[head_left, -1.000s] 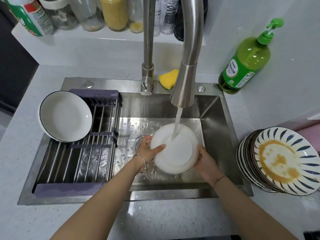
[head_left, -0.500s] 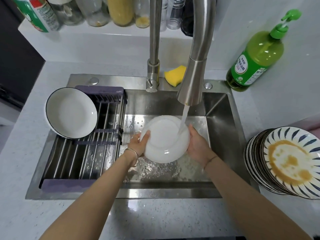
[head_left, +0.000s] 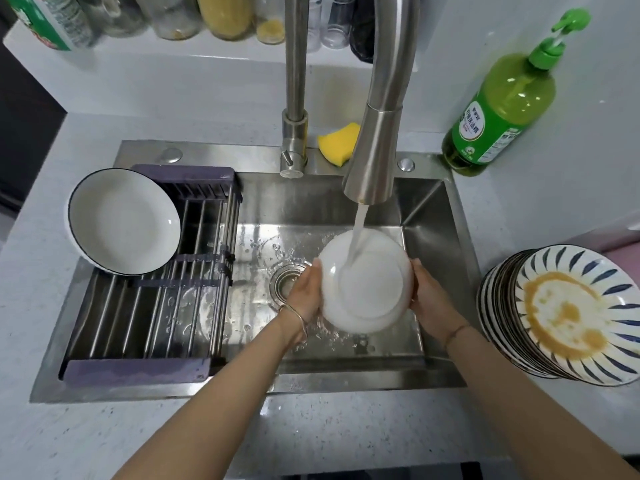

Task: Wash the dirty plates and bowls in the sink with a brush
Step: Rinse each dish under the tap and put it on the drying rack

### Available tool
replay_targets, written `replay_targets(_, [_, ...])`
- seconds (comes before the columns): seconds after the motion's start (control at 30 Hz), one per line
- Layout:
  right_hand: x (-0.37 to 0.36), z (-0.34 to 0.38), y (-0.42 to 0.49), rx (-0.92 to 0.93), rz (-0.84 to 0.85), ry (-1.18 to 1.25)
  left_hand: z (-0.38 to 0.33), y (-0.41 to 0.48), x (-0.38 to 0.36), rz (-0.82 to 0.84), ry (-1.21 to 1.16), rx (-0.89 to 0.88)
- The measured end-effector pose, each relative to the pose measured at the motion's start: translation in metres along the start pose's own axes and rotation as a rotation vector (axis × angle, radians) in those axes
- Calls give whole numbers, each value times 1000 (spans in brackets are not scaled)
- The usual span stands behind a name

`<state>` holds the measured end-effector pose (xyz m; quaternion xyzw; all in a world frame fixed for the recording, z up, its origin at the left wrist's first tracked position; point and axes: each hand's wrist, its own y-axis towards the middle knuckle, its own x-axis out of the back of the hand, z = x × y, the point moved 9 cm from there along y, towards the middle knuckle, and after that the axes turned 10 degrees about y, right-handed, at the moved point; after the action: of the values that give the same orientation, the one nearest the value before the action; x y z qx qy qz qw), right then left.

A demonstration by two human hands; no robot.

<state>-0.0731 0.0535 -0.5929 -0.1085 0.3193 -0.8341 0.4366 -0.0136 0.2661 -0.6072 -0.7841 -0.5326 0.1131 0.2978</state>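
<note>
A white bowl [head_left: 367,285] is held over the steel sink [head_left: 433,216], its underside turned up under the running tap stream [head_left: 358,233]. My left hand [head_left: 306,289] grips its left rim and my right hand [head_left: 427,294] grips its right rim. A clean white bowl with a dark rim [head_left: 124,220] leans on the purple drying rack [head_left: 138,370] at the sink's left. A stack of blue-striped plates [head_left: 568,317], the top one stained orange-brown, stands on the counter at the right. No brush is in sight.
The tall steel faucet [head_left: 377,150] hangs over the sink's middle. A yellow sponge [head_left: 337,143] lies behind it. A green dish soap bottle [head_left: 502,109] stands at the back right corner. Jars and bottles line the back shelf [head_left: 194,50]. The drain [head_left: 285,280] is beside my left hand.
The bowl has been turned in both hands under the water, its underside staying up. My view has shifted slightly; both hands stay on the rim.
</note>
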Motion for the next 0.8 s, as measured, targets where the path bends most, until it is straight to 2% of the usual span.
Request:
replay_targets(0.17, [-9,-13,-3,-12,-44,63,21,-4,11,-33,-102,148])
replay_targets(0.27, [-17,-14,-3,5,-95,38,35,-7,14,16,-163,265])
replay_targets(0.37, [-25,-2,-8,61,-122,24,45,-17,3,195,-320,448])
replay_targets(0.43, [-28,10,-12,100,-137,39,43,-22,-8,362,-389,499])
replay_targets(0.5, [-32,20,-14,135,-140,48,36,-24,-11,421,-478,507])
replay_targets(0.63, [-37,29,-17,168,-149,104,17,-15,-3,374,-578,478])
replay_targets(0.8, [-38,14,-21,113,-21,225,0,-8,15,258,-481,457])
